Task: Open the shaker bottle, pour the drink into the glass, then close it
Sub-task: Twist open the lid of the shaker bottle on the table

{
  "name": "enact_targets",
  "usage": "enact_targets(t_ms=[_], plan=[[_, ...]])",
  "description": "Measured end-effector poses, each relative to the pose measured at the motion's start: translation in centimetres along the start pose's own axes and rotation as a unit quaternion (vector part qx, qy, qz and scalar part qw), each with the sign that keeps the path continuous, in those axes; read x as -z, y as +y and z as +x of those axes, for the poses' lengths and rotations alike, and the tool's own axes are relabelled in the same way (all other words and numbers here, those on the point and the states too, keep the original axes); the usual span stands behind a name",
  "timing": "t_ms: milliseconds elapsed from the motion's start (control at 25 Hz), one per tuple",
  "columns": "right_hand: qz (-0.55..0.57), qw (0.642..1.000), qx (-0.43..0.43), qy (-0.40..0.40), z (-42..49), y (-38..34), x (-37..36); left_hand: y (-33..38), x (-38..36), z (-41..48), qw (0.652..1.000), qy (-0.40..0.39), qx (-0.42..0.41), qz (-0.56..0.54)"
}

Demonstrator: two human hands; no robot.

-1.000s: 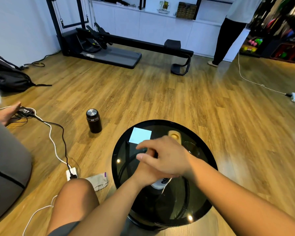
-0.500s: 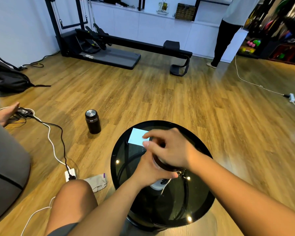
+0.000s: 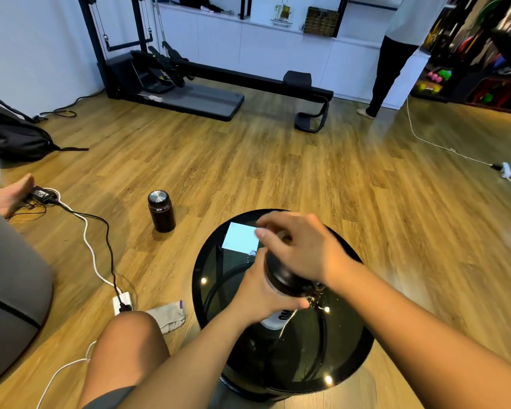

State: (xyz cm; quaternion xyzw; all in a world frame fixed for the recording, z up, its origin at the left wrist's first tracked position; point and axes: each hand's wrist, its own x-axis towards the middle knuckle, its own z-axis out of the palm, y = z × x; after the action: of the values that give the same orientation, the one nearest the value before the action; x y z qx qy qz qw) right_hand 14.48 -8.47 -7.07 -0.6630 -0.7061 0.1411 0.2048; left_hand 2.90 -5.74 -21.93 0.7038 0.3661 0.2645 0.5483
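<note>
A wood floor [image 3: 278,160] fills most of the view, with a black exercise machine [image 3: 195,78] far beyond the hands and a person standing [image 3: 393,63] off to the far right of them. Nearest the camera stands a round black glass table [image 3: 345,364], and both hands work over its top. To the left of the grip, well apart from it, lie a dark bag [image 3: 12,134], black and white cables [image 3: 95,240] and a grey cloth [image 3: 168,315] just beside the table's edge. A dark flask [image 3: 160,211] with a metal cap stands upright on the floor, up and left of the hands. A pale blue card [image 3: 239,239] lies on the glass just beyond the fingers.

The bottle [image 3: 278,318] stands on the table between the two hands; only its white lower body with dark lettering and its black lid [image 3: 283,278] show. The left hand [image 3: 260,293] wraps the body just under the lid, clenched around it. The right hand [image 3: 301,249] comes from above and to the right, its fingers closed over the lid's top and side. Whether the lid is loose cannot be told. The glass is not clearly visible behind the right hand.
</note>
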Motion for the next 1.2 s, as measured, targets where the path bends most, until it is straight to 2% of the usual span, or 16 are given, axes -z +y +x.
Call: enact_targets(t_ms=[80, 160, 280, 360, 400, 440, 480, 560, 640, 720, 760, 840, 920, 1000, 1080, 1200], plan=[[-0.152, 0.985, -0.08, -0.03, 0.4, 1.0, 0.6, -0.2, 0.1, 0.0, 1.0, 0.003, 0.011, 0.002], [-0.188, 0.973, -0.09, -0.102, -0.1, 1.0, -0.5, -0.5, -0.1, 0.1, 1.0, 0.0, 0.005, 0.009], [-0.032, 0.99, 0.014, -0.139, -1.0, -0.6, -1.7, -0.4, -0.3, -0.1, 1.0, -0.005, -0.014, 0.017], [0.063, 0.995, 0.027, -0.066, -0.9, -0.3, -1.0, -0.7, -0.4, 0.1, 1.0, -0.006, -0.025, 0.009], [0.058, 0.998, 0.017, -0.009, -0.6, 0.2, -0.5, -0.8, -0.3, 0.2, 1.0, -0.002, -0.016, 0.002], [0.005, 1.0, -0.005, 0.027, -0.2, 0.8, 0.0, -0.8, -0.2, 0.2, 1.0, 0.003, -0.002, -0.002], [-0.08, 0.995, -0.046, 0.023, 0.0, 1.4, 0.5, -0.9, -0.1, 0.2, 1.0, 0.007, 0.005, 0.0], [-0.179, 0.976, -0.111, -0.048, -0.1, 1.9, 0.2, -1.1, -0.1, 0.2, 1.0, 0.008, 0.007, 0.008], [-0.123, 0.985, -0.076, -0.091, -0.2, 1.1, -0.8, -0.9, -0.2, 0.2, 1.0, 0.009, -0.001, 0.017], [-0.028, 0.992, 0.007, -0.123, -0.6, -0.3, -1.8, -0.4, -0.3, -0.2, 0.999, 0.004, -0.029, 0.024], [0.014, 0.992, 0.033, -0.121, -0.9, -0.7, -2.0, -0.2, -0.2, -0.3, 0.998, -0.001, -0.046, 0.033], [0.056, 0.997, 0.021, -0.04, -0.7, -0.5, -1.5, -0.2, -0.1, -0.1, 0.999, 0.0, -0.045, 0.026], [-0.055, 0.998, -0.035, 0.006, -0.1, 0.5, -0.4, -0.7, -0.1, 0.1, 1.0, 0.0, -0.006, 0.003], [-0.217, 0.968, -0.107, -0.062, -0.1, 0.9, -0.4, -0.9, 0.0, 0.1, 1.0, -0.001, 0.014, -0.003], [-0.237, 0.959, -0.106, -0.111, -0.4, 0.9, -1.3, -0.9, -0.1, 0.2, 1.0, -0.003, 0.019, 0.011], [-0.172, 0.978, -0.047, -0.112, -0.8, 1.2, -0.9, -1.2, -0.1, 0.1, 1.0, -0.001, 0.019, 0.015]])
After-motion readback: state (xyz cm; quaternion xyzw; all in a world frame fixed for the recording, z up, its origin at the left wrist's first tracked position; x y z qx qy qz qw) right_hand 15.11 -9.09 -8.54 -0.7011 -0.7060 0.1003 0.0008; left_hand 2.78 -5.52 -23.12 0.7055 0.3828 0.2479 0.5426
